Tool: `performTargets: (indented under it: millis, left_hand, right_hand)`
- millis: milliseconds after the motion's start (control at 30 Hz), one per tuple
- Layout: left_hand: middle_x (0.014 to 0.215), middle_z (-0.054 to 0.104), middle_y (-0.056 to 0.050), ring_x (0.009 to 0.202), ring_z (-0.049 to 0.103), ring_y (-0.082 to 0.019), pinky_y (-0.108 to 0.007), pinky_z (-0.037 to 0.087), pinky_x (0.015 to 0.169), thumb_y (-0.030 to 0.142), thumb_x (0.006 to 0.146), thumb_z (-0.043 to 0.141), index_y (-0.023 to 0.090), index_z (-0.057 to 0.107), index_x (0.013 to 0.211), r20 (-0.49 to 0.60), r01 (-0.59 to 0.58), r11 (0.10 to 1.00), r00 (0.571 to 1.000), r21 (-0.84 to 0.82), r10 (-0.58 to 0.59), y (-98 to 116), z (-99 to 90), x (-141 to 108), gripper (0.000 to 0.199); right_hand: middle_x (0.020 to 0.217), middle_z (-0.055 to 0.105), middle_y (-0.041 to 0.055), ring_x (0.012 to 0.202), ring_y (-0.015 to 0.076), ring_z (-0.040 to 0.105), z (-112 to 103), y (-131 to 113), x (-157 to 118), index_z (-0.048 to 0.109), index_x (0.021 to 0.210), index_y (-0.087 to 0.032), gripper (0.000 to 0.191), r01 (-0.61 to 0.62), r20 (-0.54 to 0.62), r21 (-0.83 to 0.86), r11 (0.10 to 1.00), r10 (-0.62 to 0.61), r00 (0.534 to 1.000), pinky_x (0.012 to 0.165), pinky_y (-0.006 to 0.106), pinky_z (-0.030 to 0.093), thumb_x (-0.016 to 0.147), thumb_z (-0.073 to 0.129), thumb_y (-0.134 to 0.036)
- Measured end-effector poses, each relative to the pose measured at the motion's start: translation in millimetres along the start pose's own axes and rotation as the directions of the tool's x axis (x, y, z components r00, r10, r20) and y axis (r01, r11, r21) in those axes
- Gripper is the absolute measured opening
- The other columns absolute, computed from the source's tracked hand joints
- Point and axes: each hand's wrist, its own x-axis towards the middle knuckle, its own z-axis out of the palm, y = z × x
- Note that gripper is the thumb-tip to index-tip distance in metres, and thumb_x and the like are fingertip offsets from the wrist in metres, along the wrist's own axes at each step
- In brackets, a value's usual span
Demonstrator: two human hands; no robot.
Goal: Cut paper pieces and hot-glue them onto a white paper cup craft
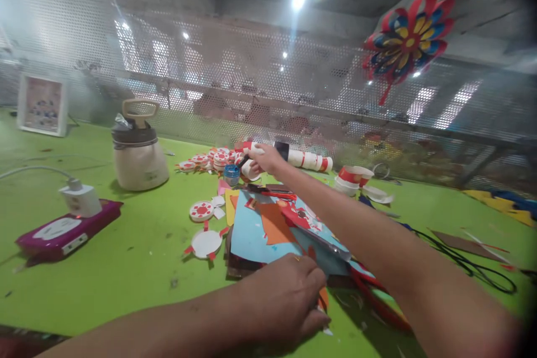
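My left hand [289, 293] is closed at the near edge of the paper stack, its fingers curled by an orange paper piece [323, 297] that shows between thumb and fingers. Stretched far forward, my right hand [263, 159] has its fingers closed on a dark slim stick [243, 161], blurred, beside a small blue-topped jar [231, 173]. Under my right arm lie a light-blue sheet [247, 235], an orange sheet [277, 225] and a red patterned piece in clear wrap [300, 215]. Red-handled scissors [272, 193] lie across the far end of the stack.
White-and-red paper discs [202, 211] lie left of the stack, with more piled behind. White rolls [310, 160] and paper cups [351, 178] stand farther back. A jug [139, 151] and a purple power strip [69, 232] are at left; a black cord [465, 263] is at right.
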Motion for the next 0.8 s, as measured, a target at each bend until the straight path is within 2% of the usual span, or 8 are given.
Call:
performTargets:
  millis: [100, 233, 267, 333, 400, 533, 667, 800]
  left_hand:
    - [0.099, 0.06, -0.009, 0.089, 0.056, -0.023, -0.034, 0.048, 0.079, 0.033, 0.084, 0.054, 0.017, 0.051, 0.098, -0.014, 0.033, 0.999, 0.999, -0.015, -0.033, 3.4, -2.0, -2.1, 0.022]
    - [0.102, 0.059, -0.01, 0.095, 0.056, -0.024, -0.036, 0.046, 0.083, 0.031, 0.087, 0.05, 0.017, 0.049, 0.102, -0.003, 0.028, 0.998, 1.0, -0.051, -0.029, 4.6, -0.4, -2.0, 0.02]
    - [0.102, 0.059, -0.011, 0.095, 0.056, -0.024, -0.037, 0.046, 0.084, 0.031, 0.088, 0.049, 0.018, 0.049, 0.102, -0.003, 0.023, 0.998, 1.0, -0.06, -0.023, 4.4, 0.7, -1.6, 0.02]
    - [0.103, 0.059, -0.011, 0.098, 0.057, -0.024, -0.037, 0.046, 0.085, 0.031, 0.089, 0.047, 0.018, 0.05, 0.103, -0.017, 0.016, 0.998, 1.0, -0.06, -0.017, 4.6, 3.1, -1.0, 0.019]
    - [0.106, 0.06, -0.011, 0.101, 0.057, -0.024, -0.038, 0.046, 0.087, 0.03, 0.09, 0.046, 0.018, 0.05, 0.105, -0.03, 0.017, 0.999, 0.999, -0.036, -0.018, 5.8, 5.3, -1.1, 0.02]
    - [0.112, 0.059, -0.014, 0.106, 0.056, -0.026, -0.041, 0.047, 0.087, 0.029, 0.092, 0.044, 0.016, 0.05, 0.108, -0.039, 0.01, 0.998, 0.999, 0.068, -0.008, 10.0, 8.4, -2.2, 0.021]
    - [0.116, 0.058, -0.017, 0.105, 0.056, -0.028, -0.043, 0.049, 0.084, 0.027, 0.092, 0.041, 0.013, 0.051, 0.106, 0.014, 0.009, 0.986, 1.0, 0.165, -0.011, 12.8, 9.1, 0.0, 0.021]
    - [0.109, 0.061, -0.015, 0.1, 0.058, -0.026, -0.039, 0.05, 0.082, 0.024, 0.092, 0.041, 0.014, 0.052, 0.1, -0.002, -0.004, 0.978, 1.0, 0.206, 0.005, 15.6, 7.1, 5.1, 0.018]
  right_hand:
    - [0.056, 0.059, -0.0018, 0.043, 0.009, 0.054, -36.7, -0.5, -32.2, 0.06, 0.1, -0.013, 0.017, -0.027, -0.031, -0.003, 1.0, 0.027, 0.999, 0.05, 0.024, 0.05, 0.09, 0.05, -0.023]
    - [0.058, 0.059, 0.0002, 0.048, 0.0093, 0.053, -82.6, 11.8, -106.2, 0.065, 0.074, -0.013, 0.018, -0.001, -0.044, -0.089, 0.996, -0.003, 0.999, 0.05, 0.022, 0.044, 0.085, 0.056, -0.025]
    - [0.056, 0.058, -0.0002, 0.05, 0.0096, 0.052, -90.5, 17.2, -125.3, 0.066, 0.071, -0.013, 0.018, 0.017, -0.019, -0.138, 0.99, -0.02, 1.0, 0.051, 0.022, 0.043, 0.082, 0.059, -0.025]
    - [0.063, 0.062, 0.0014, 0.055, 0.0103, 0.052, -101.9, 29.8, -157.2, 0.069, 0.073, -0.013, 0.018, 0.117, 0.049, -0.347, 0.931, -0.106, 0.993, 0.054, 0.023, 0.04, 0.082, 0.058, -0.025]
    - [0.068, 0.066, 0.0027, 0.058, 0.0111, 0.053, -108.7, 42.7, -176.9, 0.071, 0.079, -0.013, 0.018, 0.136, 0.1, -0.452, 0.881, -0.102, 0.99, 0.056, 0.024, 0.04, 0.082, 0.056, -0.022]
    - [0.08, 0.071, 0.0061, 0.067, 0.0133, 0.058, -114.4, 58.3, -187.9, 0.071, 0.093, -0.012, 0.02, 0.123, 0.155, -0.449, 0.885, -0.059, 0.986, 0.063, 0.025, 0.043, 0.082, 0.055, -0.016]
    - [0.095, 0.072, 0.0095, 0.08, 0.0168, 0.063, -114.1, 60.2, -190.0, 0.065, 0.109, -0.014, 0.027, 0.213, 0.283, -0.38, 0.9, -0.106, 0.953, 0.073, 0.029, 0.046, 0.085, 0.053, -0.015]
    - [0.099, 0.07, 0.0084, 0.09, 0.0205, 0.06, -110.8, 58.4, -194.6, 0.06, 0.118, -0.018, 0.035, 0.32, 0.366, -0.466, 0.825, -0.149, 0.919, 0.076, 0.031, 0.044, 0.087, 0.046, -0.012]
